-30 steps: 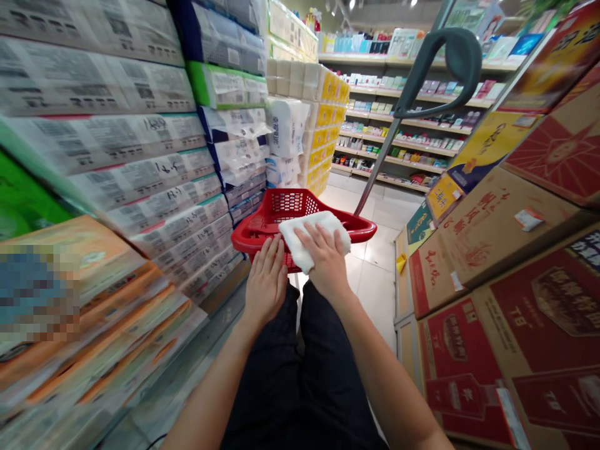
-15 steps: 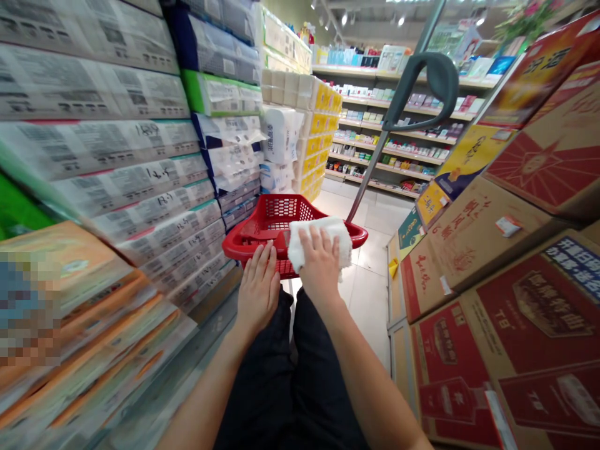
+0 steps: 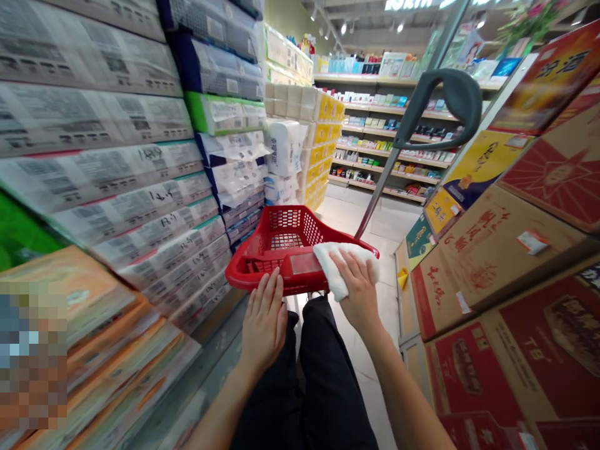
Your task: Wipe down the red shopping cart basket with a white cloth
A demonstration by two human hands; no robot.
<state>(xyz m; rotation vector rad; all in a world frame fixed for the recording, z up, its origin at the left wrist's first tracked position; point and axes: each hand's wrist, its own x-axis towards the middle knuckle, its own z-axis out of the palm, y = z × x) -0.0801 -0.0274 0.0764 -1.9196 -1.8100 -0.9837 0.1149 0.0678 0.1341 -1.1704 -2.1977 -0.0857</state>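
Observation:
A red plastic shopping basket (image 3: 285, 220) with a mesh wall sits in front of my lap, and a dark grey pull handle (image 3: 440, 103) rises from it on a metal pole. My left hand (image 3: 265, 322) lies flat with its fingers on the near rim of the basket. My right hand (image 3: 359, 287) presses a folded white cloth (image 3: 338, 265) against the basket's right rim. The cloth partly hides that rim. A flat grey panel lies on the basket's near edge, between my hands.
Tall stacks of wrapped tissue packs (image 3: 117, 162) line the left of the aisle. Printed cardboard cartons (image 3: 497, 250) stand on the right. Ahead, a tiled floor (image 3: 370, 212) leads to store shelves (image 3: 389, 131). My dark trousers fill the area below the basket.
My right hand and the cloth have slid rightward from the basket's middle to its right rim. More of the basket's inside now shows. My left hand stays on the near rim.

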